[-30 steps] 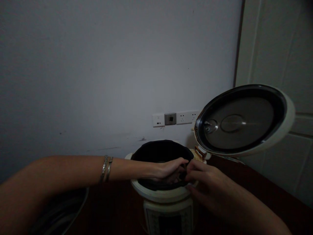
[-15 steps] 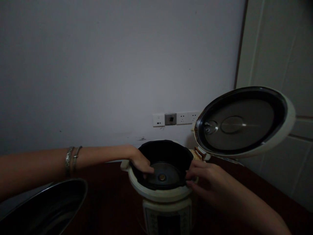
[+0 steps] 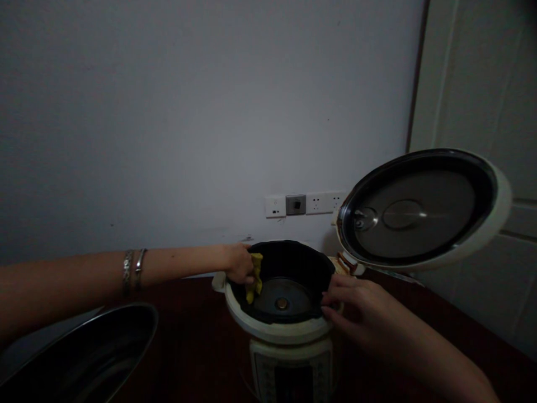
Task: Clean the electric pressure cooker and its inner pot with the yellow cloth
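A white electric pressure cooker (image 3: 279, 334) stands upright with its lid (image 3: 444, 224) swung open to the right. Its dark inside is bare of the inner pot, and a round metal sensor (image 3: 281, 303) shows in the middle of the bottom. My left hand (image 3: 240, 264) reaches over the left rim, closed on a yellow cloth (image 3: 254, 282) that hangs against the inner wall. At the right rim, my right hand (image 3: 348, 302) pinches the edge between thumb and fingers; part of this grip is hidden.
A dark metal pot (image 3: 138, 330) tilts at the lower left, under my left forearm. Behind the cooker, sockets and a switch (image 3: 296, 205) sit on the wall. The dark red tabletop (image 3: 197, 324) carries the cooker. A pale door (image 3: 474, 101) stands at right.
My left hand has risen from deep inside the cooker toward its left rim, and the yellow cloth now shows. The right hand stays at the right rim. The view has shifted slightly.
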A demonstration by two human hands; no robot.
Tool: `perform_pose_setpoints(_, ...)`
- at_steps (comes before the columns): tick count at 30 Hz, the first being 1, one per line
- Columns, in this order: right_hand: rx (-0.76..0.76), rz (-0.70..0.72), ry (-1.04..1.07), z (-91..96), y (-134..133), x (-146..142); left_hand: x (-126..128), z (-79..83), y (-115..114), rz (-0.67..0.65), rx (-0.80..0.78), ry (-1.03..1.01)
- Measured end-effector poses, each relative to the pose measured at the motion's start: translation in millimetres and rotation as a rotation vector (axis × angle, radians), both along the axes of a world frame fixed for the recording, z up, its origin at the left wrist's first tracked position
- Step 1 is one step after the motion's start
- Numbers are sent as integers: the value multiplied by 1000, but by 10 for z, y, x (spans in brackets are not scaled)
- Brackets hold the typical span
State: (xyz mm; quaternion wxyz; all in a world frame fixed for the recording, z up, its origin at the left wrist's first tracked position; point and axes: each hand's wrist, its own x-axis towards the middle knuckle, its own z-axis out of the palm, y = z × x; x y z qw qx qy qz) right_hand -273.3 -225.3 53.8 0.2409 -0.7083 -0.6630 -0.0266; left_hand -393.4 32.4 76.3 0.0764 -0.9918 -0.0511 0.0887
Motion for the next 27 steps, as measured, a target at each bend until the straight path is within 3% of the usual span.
perform_pose_setpoints(4,-15,-4,-26,-20,20,23,-108,128,-269,75,-30,232)
perform_pose_setpoints(7,-17,-32,-20,-1,41,27,-99,238,-461,104,-318,317)
perform_pose_setpoints(9,-7,-61,8,44,57,10,-54,300,-562,66,-557,271)
perform_pose_setpoints(11,-9,-68,55,117,75,-19,-6,352,-642,10,-696,204)
perform_pose_setpoints(14,-115,32,143,247,127,-61,31,428,-728,-1,-740,177)
perform_pose_setpoints(18,-388,264,171,347,296,-56,10,572,-793,71,-791,352)
perform_pose_setpoints(21,-519,345,128,349,471,-45,-56,743,-831,123,-776,417)
perform_pose_setpoints(24,-559,391,107,331,634,-83,-179,927,-837,84,-642,199)
perform_pose_setpoints(27,-699,355,145,313,784,-149,-327,975,-784,18,-477,-316)
